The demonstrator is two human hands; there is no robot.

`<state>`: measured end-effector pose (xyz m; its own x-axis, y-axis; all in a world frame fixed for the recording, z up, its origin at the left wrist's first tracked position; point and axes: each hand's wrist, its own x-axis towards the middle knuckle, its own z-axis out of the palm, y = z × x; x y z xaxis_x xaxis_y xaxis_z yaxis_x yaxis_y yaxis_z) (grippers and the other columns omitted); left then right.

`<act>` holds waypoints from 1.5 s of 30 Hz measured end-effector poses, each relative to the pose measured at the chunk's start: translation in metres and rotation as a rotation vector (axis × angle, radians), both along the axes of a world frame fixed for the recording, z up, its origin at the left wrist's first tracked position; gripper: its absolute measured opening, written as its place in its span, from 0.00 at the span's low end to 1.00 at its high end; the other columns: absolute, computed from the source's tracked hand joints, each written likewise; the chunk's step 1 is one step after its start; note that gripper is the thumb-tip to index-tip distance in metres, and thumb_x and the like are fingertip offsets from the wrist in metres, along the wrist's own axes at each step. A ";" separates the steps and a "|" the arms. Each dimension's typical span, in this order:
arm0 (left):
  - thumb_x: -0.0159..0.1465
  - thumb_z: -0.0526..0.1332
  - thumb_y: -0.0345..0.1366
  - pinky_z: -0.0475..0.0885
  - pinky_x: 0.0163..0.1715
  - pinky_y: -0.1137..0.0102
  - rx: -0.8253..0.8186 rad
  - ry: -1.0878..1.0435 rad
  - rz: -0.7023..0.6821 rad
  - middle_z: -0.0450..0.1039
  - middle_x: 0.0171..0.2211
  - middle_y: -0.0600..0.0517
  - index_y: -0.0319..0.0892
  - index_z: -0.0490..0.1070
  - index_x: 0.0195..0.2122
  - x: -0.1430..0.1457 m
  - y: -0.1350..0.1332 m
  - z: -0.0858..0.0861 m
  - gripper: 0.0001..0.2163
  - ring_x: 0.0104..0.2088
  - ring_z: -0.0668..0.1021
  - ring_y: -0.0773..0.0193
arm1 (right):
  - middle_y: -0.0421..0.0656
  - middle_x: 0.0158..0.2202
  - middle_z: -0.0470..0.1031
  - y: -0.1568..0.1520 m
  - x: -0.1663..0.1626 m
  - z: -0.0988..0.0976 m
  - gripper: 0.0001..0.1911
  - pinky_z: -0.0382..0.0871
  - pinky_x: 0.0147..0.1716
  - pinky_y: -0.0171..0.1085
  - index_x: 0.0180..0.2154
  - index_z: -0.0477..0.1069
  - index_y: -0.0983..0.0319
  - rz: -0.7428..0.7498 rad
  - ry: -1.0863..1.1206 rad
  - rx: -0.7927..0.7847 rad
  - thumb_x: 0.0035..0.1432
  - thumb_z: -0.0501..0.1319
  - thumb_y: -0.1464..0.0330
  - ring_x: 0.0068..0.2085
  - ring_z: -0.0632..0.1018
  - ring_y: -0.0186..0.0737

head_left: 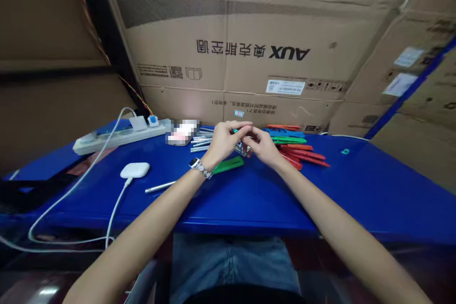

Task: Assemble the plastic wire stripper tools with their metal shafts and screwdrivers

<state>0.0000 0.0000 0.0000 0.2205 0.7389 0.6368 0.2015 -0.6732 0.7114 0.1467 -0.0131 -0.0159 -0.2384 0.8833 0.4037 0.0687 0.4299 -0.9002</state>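
Left hand (223,142), right hand (262,145), inverted "AUX" carton (249,19)

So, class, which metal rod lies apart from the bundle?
The lone rod by the white charger, nearer the front edge; the bundle lies behind the left hand.

table (320,190): glossy blue | rods (201,141): shiny metal | boxes (249,33): matt cardboard
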 end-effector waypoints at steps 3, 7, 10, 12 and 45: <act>0.67 0.62 0.36 0.73 0.48 0.62 0.026 0.057 -0.013 0.82 0.42 0.48 0.44 0.81 0.46 -0.003 -0.002 0.000 0.10 0.43 0.81 0.57 | 0.37 0.23 0.72 -0.001 0.006 0.001 0.21 0.72 0.18 0.34 0.37 0.71 0.61 0.031 -0.005 -0.030 0.50 0.67 0.51 0.23 0.75 0.36; 0.68 0.60 0.37 0.73 0.47 0.63 0.026 0.073 -0.033 0.81 0.46 0.48 0.45 0.79 0.48 -0.001 -0.002 -0.002 0.11 0.47 0.80 0.58 | 0.38 0.24 0.73 -0.001 0.007 -0.002 0.22 0.74 0.20 0.36 0.31 0.69 0.61 0.022 -0.005 -0.031 0.49 0.69 0.50 0.23 0.75 0.36; 0.63 0.66 0.39 0.74 0.41 0.67 0.005 -0.039 0.024 0.81 0.41 0.48 0.41 0.78 0.43 0.003 -0.001 -0.002 0.11 0.41 0.81 0.61 | 0.36 0.22 0.71 0.001 0.003 -0.008 0.22 0.73 0.21 0.36 0.29 0.64 0.59 -0.053 0.015 0.012 0.47 0.70 0.52 0.22 0.75 0.36; 0.58 0.70 0.41 0.74 0.36 0.69 0.001 -0.114 0.067 0.80 0.34 0.49 0.39 0.76 0.37 0.006 -0.002 -0.001 0.11 0.35 0.80 0.64 | 0.35 0.19 0.69 0.003 -0.001 -0.013 0.22 0.71 0.19 0.36 0.27 0.61 0.58 -0.114 0.035 0.047 0.47 0.71 0.53 0.20 0.74 0.36; 0.64 0.63 0.39 0.72 0.40 0.68 0.023 0.050 -0.047 0.80 0.36 0.49 0.41 0.80 0.38 -0.006 -0.003 0.004 0.08 0.37 0.79 0.62 | 0.38 0.27 0.73 -0.005 0.007 0.001 0.28 0.70 0.19 0.35 0.38 0.71 0.60 0.005 -0.004 0.012 0.47 0.67 0.45 0.23 0.75 0.36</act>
<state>-0.0061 -0.0027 0.0039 0.2864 0.7124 0.6406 0.2038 -0.6986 0.6858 0.1532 -0.0180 -0.0154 -0.2442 0.8773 0.4132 0.0697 0.4409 -0.8949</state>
